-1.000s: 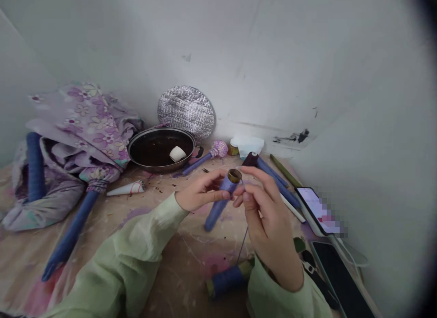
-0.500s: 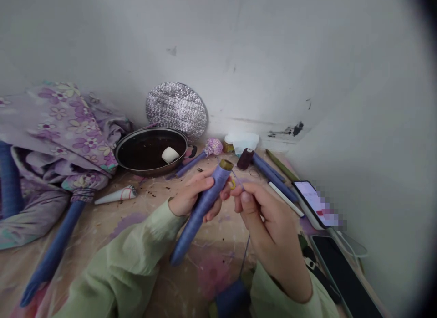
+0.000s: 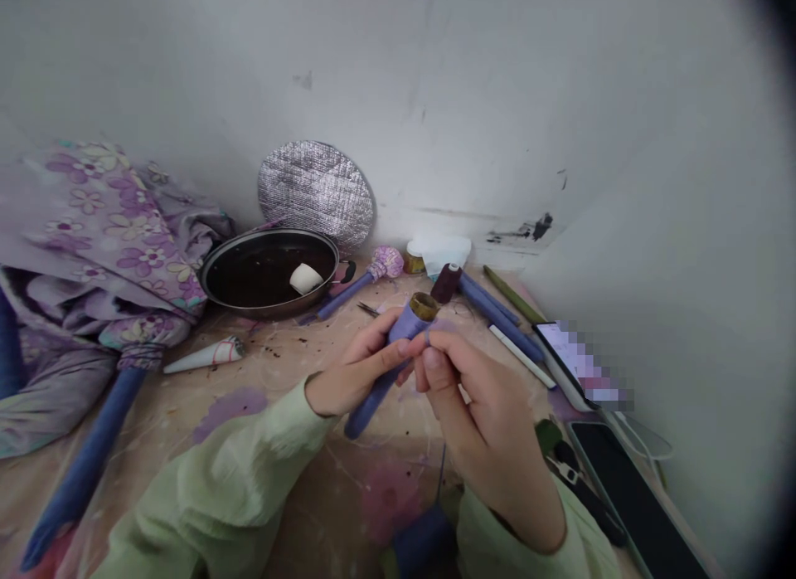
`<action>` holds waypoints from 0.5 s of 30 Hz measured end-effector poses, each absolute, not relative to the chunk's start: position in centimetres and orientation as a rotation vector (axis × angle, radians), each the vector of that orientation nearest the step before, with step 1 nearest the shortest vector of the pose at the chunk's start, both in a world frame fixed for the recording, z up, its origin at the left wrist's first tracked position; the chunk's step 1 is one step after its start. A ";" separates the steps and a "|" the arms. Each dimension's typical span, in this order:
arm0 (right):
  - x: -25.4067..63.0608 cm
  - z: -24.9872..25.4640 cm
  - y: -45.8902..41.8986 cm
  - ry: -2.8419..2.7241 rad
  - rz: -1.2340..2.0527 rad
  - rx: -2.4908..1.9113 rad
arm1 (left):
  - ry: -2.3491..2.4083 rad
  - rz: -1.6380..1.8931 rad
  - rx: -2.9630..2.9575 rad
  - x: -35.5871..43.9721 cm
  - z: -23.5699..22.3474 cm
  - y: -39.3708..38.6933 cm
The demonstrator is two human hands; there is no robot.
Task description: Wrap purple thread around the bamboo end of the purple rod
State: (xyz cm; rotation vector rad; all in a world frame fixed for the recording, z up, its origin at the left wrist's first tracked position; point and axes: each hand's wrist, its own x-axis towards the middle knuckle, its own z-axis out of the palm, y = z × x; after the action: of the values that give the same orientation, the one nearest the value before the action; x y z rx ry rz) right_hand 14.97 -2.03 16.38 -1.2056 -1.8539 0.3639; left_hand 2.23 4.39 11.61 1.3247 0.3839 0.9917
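Observation:
My left hand [image 3: 357, 367] is wrapped around a tapered tube [image 3: 407, 320] covered in violet-blue windings. The tube's wide brown end is open and faces up; its narrow end slants down to the left. Close against the tube, my right hand [image 3: 478, 409] has thumb and forefinger pinched on a thin blue thread at the left hand's fingertips. Below, blue thread [image 3: 443, 471] runs down to a blue spool [image 3: 426, 542] near the bottom edge, partly covered by my right sleeve.
A dark pan [image 3: 267, 272] holding a white cup [image 3: 305, 279] stands at left, before a silver round mat [image 3: 317, 189]. Floral cloth bundles [image 3: 118, 222] lie farther left. A dark thread cone [image 3: 446, 283], blue rods [image 3: 503, 318] and phones [image 3: 628, 488] lie to the right.
The tube has tipped so its open end faces me more, and its lower end has swung up and right. My right fingers have come in close to the left hand with the thread.

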 end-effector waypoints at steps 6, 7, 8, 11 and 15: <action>14.7 16.3 -2.2 -1.857 0.278 -1.231 | 0.562 1.062 1.762 2.0 11.6 3.4; 14.7 16.2 -2.3 -1.854 0.259 -1.238 | 0.585 1.047 1.787 1.9 11.6 3.3; 14.7 16.2 -2.3 -1.853 0.241 -1.248 | 0.590 1.034 1.790 1.9 11.6 3.3; 14.6 16.1 -2.2 -1.863 0.192 -1.276 | 0.600 0.996 1.780 1.9 11.6 3.4; 14.7 16.0 -2.0 -1.865 0.156 -1.309 | 0.574 1.021 1.790 1.9 12.1 3.7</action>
State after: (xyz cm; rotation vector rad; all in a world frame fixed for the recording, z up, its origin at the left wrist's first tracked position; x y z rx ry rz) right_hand 14.69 -2.02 16.03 -1.3088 -1.8649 0.1561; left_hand 1.93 3.73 12.14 1.7903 0.5736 1.0211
